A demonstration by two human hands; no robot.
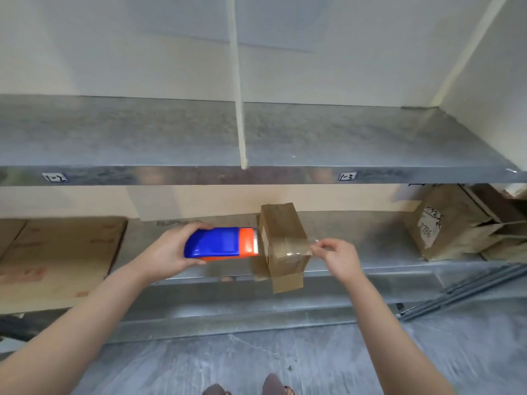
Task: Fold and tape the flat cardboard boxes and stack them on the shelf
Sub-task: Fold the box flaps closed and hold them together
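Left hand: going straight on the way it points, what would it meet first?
Most likely the small cardboard box: the left hand aims the tape dispenser at its side, almost touching.

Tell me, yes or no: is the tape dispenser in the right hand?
No, the left hand grips the tape dispenser; the right hand pinches the tape end.

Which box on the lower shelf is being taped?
The small middle box, between the hands: tape crosses it from the left hand's dispenser to the right hand's fingers. The flat cardboard at left and scribbled box at right lie untouched.
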